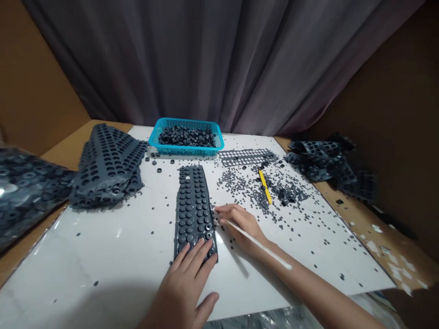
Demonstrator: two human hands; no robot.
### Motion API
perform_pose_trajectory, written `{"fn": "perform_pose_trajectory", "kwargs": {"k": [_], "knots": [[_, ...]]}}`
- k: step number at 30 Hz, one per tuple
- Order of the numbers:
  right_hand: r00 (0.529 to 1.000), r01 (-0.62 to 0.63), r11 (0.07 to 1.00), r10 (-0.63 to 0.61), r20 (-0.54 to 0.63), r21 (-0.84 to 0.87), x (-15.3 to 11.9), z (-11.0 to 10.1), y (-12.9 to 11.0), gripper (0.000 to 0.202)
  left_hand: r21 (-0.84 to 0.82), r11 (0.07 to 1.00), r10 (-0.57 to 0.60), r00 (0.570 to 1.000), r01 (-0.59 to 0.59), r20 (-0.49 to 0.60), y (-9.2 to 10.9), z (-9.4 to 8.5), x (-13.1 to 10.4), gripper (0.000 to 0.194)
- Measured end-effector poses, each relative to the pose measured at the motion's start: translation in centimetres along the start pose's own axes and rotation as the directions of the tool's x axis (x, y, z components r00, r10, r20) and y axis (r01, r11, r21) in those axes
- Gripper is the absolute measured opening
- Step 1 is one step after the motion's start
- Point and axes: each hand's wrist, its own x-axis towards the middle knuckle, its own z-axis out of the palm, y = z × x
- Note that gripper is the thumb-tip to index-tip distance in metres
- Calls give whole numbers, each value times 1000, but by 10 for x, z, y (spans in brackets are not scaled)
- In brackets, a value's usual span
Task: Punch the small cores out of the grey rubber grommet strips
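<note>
A dark grey rubber sheet (194, 201) with rows of raised round knobs lies lengthwise in front of me on the white board. My left hand (192, 269) rests on its near end, fingers spread flat. At the sheet's right edge is my right hand (243, 226), closed around a thin white stick (264, 249) that slants back over the wrist. The stick's front tip is hidden by the fingers. Near the right hand, a few knobs on the sheet show open centres. Small dark discs (236, 183) are scattered beyond that hand.
A blue basket (187, 150) of small black rubber pieces stands at the back. Stacked punched sheets (106, 164) and a bag of rings (27, 192) sit left. A yellow tool (265, 187), a flat perforated strip (247, 156) and crumpled sheets (318, 160) lie right.
</note>
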Motion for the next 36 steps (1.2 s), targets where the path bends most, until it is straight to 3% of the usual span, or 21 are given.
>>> {"fn": "perform_pose_trajectory", "kwargs": {"k": [4,9,13,16,18,22,24,27,32,36], "knots": [[996,-62,971,48,69,229,-2,6,-7,11,-26,1000,-13,1000,13,7,0,-1,1,49],[996,-48,970,29,80,239,-3,10,-5,10,-34,999,-13,1000,14,20,0,-2,1,48],[986,125,990,-131,101,66,3,11,4,8,-35,999,-23,999,24,48,0,1,-1,51],[940,331,935,-314,136,-127,8,11,13,8,-36,999,-23,999,24,47,-1,5,-3,52],[929,364,907,-340,145,-210,10,9,18,11,-33,999,-20,999,20,28,-2,8,-3,52],[983,182,963,-179,34,-198,13,2,21,14,-19,1000,-15,1000,15,9,-2,9,-4,52],[999,40,998,-40,7,-54,14,-1,16,13,-17,1000,-10,1000,10,7,-2,9,-4,52],[993,-103,984,92,76,148,14,-2,4,11,-16,1000,-10,1000,10,10,-3,9,-3,52],[990,-97,978,76,120,186,11,6,-2,9,-5,1000,-10,1000,10,-1,-4,13,-5,51],[994,27,994,-39,107,104,14,9,8,10,-3,1000,-5,1000,5,-14,-3,13,-5,51]]}}
